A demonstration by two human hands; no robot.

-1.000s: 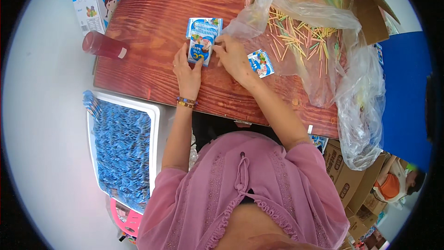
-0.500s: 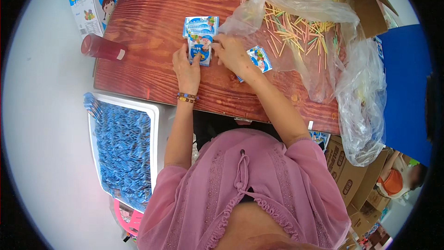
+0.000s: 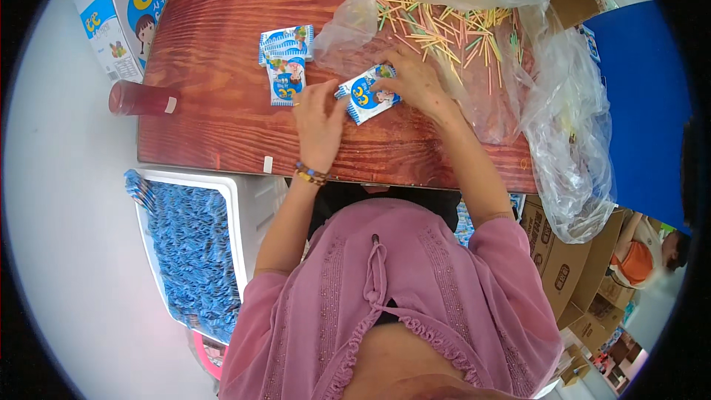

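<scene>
A small blue-and-white packet [image 3: 366, 94] lies on the wooden table [image 3: 222, 126]. My right hand [image 3: 417, 81] grips its right end and my left hand [image 3: 318, 122] touches its left end with the fingertips. Two more blue-and-white packets [image 3: 285, 59] lie stacked on the table, just left of my left hand. A clear plastic bag [image 3: 474, 44] spread open behind my right hand holds several thin coloured sticks [image 3: 437, 26].
A red cylinder [image 3: 141, 98] lies at the table's left edge, with printed cartons [image 3: 122, 7] behind it. A white crate of blue packets [image 3: 189, 241] stands on the floor at the left. Cardboard boxes [image 3: 563, 267] and another person [image 3: 652, 252] are at the right.
My left hand has left the stacked packets and moved right. My right hand has brought a single packet toward the middle, where both hands now meet on it.
</scene>
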